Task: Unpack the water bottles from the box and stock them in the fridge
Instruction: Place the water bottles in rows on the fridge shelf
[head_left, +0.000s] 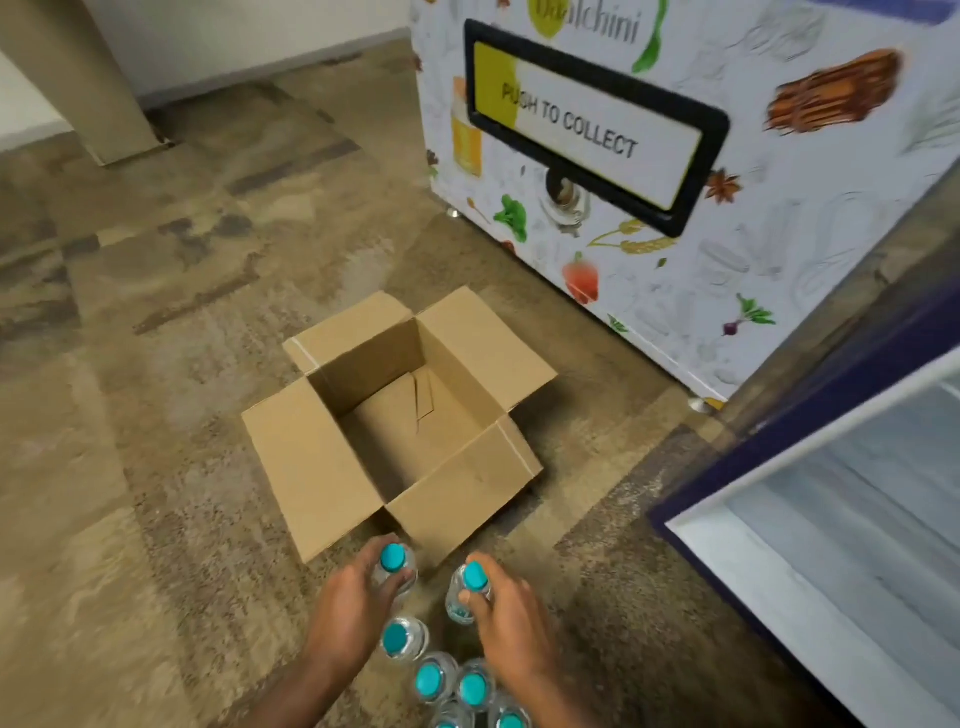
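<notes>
Seven bottles (396, 638): left hand (358, 597) fingers curled round one, right hand (509, 618) round another; one open box (311, 467).

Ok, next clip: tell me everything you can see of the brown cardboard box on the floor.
The brown cardboard box stands upright and open on the mottled brown carpet, all four top flaps folded outward. No bottles show inside; its bare bottom shows a jagged flap seam. The teal-capped clear plastic bottles stand just off its near corner; whether any touches its front flap cannot be told.
</notes>
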